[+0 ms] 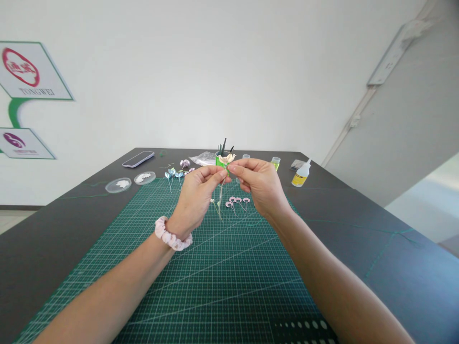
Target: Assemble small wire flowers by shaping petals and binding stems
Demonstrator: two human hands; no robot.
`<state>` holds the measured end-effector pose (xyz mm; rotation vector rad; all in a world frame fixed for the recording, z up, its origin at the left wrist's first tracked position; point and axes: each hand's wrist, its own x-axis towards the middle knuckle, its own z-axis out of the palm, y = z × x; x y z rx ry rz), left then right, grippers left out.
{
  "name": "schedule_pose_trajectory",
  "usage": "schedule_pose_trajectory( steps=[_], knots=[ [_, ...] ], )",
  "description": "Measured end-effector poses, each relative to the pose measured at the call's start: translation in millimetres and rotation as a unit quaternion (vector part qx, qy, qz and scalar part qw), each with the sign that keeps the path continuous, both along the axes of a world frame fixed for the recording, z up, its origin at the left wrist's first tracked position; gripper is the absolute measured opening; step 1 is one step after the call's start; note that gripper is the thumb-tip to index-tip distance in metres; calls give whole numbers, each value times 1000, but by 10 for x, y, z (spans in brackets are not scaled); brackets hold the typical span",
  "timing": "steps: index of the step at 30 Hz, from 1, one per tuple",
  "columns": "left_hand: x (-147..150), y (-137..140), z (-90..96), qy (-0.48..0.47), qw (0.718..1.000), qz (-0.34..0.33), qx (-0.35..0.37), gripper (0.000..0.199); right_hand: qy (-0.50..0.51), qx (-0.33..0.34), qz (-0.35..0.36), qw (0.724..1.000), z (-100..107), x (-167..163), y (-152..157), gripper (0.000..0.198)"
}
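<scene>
A cream artificial flower [226, 158] is held upright above the mat, its thin pale stems hanging down. My left hand [201, 191] is closed, thumb and fingers pinching the stem just under the bloom. Pressed close beside it, my right hand [260, 184] pinches at the flower's base from the right. Whether thread or tape lies between the fingertips is too small to tell. Below the hands, several pink wire-stemmed petals [238, 200] lie on the green cutting mat [215, 267]. Blue wire-stemmed petals [174, 174] and purple flowers [184, 163] lie left of my left hand.
Two shallow clear dishes with white pieces, the nearer dish [118, 186] and the farther dish [145, 177], sit at left near a phone [138, 159]. A green cup [219, 160] of tools stands behind the flower. A glue bottle [301, 175] stands at right.
</scene>
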<state>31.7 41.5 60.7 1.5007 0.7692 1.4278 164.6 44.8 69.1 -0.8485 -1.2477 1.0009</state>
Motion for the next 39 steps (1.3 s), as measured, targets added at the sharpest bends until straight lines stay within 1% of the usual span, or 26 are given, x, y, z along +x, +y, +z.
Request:
schedule_pose_trajectory(
  steps=[11, 25, 39],
  knots=[
    [11, 6, -2, -11, 1000, -1, -8, 14, 4, -4, -2, 1000, 11, 1, -3, 10],
    [6, -18, 17, 8, 1000, 13, 15, 16, -12, -2, -5, 1000, 13, 8, -2, 10],
    [8, -12, -3, 12, 1000, 8, 25, 17, -8, -4, -7, 1000, 31, 0, -13, 11]
  ],
)
